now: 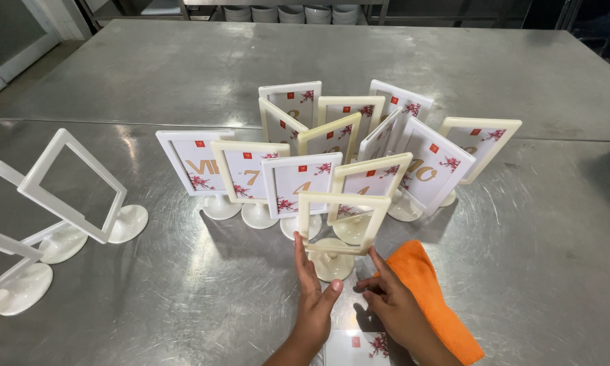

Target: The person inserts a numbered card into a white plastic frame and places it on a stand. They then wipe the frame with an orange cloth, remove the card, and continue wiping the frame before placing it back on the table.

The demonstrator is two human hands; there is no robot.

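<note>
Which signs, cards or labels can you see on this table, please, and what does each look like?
Filled table signs: clustered mid-table, cream and white frames, white cards with gold and red floral print.
Empty cream frame: at both hands, on a round foot.
Empty white frames: far left.
Loose card: bottom edge, white, red flowers.

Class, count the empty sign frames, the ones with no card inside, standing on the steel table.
4: one cream empty frame between the left hand and right hand, three white frames at the left edge. More may sit out of view.

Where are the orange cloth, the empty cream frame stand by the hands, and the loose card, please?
orange cloth (432,298): head view, middle of the fold.
empty cream frame stand (333,266): head view, round base.
loose card (359,347): head view, white face.
</note>
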